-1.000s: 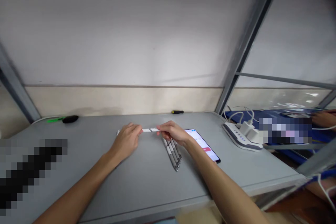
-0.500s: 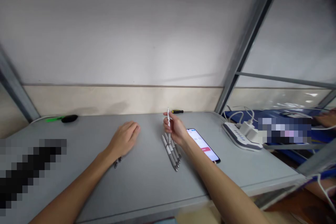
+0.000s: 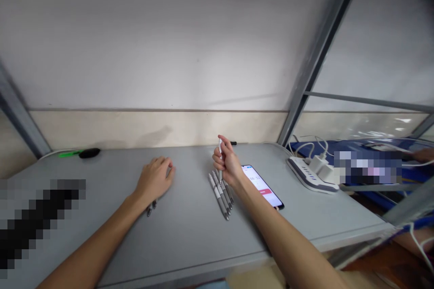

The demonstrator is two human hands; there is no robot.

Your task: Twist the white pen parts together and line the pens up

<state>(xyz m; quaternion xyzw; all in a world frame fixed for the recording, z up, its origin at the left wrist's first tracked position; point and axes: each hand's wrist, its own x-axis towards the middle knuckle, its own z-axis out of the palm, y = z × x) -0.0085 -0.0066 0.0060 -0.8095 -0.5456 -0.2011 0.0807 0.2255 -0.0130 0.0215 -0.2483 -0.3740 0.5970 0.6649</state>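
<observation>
Pen (image 3: 220, 146) upright in the right hand (image 3: 229, 163).
We see its fingers wrapped round the barrel, near the grouped pens (image 3: 220, 198); two further pens (image 3: 149, 211) protrude beneath the left hand (image 3: 154, 180), whose fingers' grip we cannot tell.

We count one pen (image 3: 220, 176) upright at centre, four fanned pens (image 3: 219, 194) just below, two pen tips (image 3: 149, 211) lower left of centre, one phone (image 3: 258, 183) right of centre, and two white plugs (image 3: 318, 164) at right.
</observation>
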